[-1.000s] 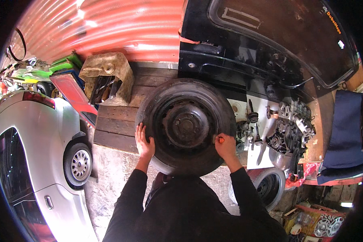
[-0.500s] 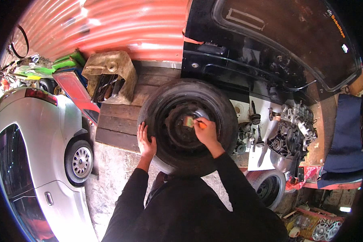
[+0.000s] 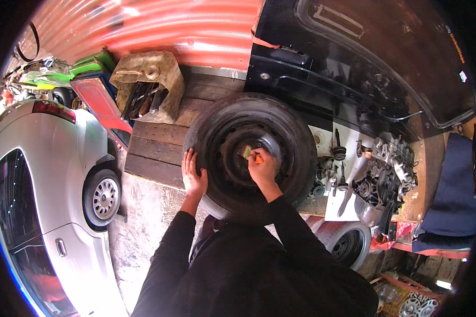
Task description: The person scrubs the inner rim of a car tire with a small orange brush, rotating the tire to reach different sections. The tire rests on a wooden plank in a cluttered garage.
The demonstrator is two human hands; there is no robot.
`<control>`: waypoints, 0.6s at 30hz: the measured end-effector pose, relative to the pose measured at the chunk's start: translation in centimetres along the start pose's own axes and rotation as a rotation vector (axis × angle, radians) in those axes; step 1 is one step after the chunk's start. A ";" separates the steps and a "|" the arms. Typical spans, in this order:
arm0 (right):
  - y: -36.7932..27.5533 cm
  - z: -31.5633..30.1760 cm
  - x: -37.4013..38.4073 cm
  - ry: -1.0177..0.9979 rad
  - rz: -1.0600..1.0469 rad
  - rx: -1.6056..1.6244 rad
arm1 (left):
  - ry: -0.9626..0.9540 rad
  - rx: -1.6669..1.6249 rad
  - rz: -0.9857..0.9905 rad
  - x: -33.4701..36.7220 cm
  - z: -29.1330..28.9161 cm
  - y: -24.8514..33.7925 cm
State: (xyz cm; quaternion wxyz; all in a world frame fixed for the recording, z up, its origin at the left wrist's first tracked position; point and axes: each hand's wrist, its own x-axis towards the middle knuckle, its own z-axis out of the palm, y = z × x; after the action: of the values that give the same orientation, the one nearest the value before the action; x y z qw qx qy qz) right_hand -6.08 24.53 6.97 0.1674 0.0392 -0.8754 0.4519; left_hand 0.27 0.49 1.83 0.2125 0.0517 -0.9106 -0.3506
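Observation:
A black tyre on a dark steel wheel [image 3: 232, 203] lies flat in front of me on a wooden bench. My left hand [image 3: 194, 177] is open, its fingers stretched out against the left side of the tyre. Over the middle of the wheel, my right hand [image 3: 263, 167] is closed around the orange handle of a paintbrush [image 3: 247, 152]. The pale bristles point left at the wheel's hub area. Whether the bristle tips touch the metal is too small to tell.
A cut-open jerrycan [image 3: 166, 79] with tools stands on the bench's planks [image 3: 156, 161]. To the right are an engine [image 3: 388, 177], loose metal parts and a second wheel [image 3: 349, 245] lower down. A silver car [image 3: 63, 211] stands at left; a black vehicle panel [image 3: 322, 68] is behind.
My right hand and the paintbrush have shifted slightly down and left across the wheel's centre. My left hand stays on the tyre's side. The whole view has tilted a little.

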 end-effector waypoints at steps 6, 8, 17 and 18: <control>-1.3 -0.9 1.1 -0.082 -0.201 0.096 | -0.002 0.002 -0.012 0.0 0.1 0.1; 0.4 -0.5 0.3 -0.152 -0.290 0.139 | -0.012 -0.007 -0.018 0.3 0.2 0.4; -0.3 -0.9 0.7 -0.043 -0.266 0.141 | -0.006 -0.005 -0.007 0.1 -0.2 0.1; -0.3 -0.3 0.7 -0.010 -0.264 0.155 | -0.009 -0.006 -0.007 0.1 -0.1 0.2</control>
State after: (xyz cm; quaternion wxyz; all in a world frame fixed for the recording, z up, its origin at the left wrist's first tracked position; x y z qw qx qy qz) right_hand -6.60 24.69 7.57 0.2172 0.1689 -0.8261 0.4918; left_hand 0.19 0.52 2.07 0.2072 0.0527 -0.9103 -0.3545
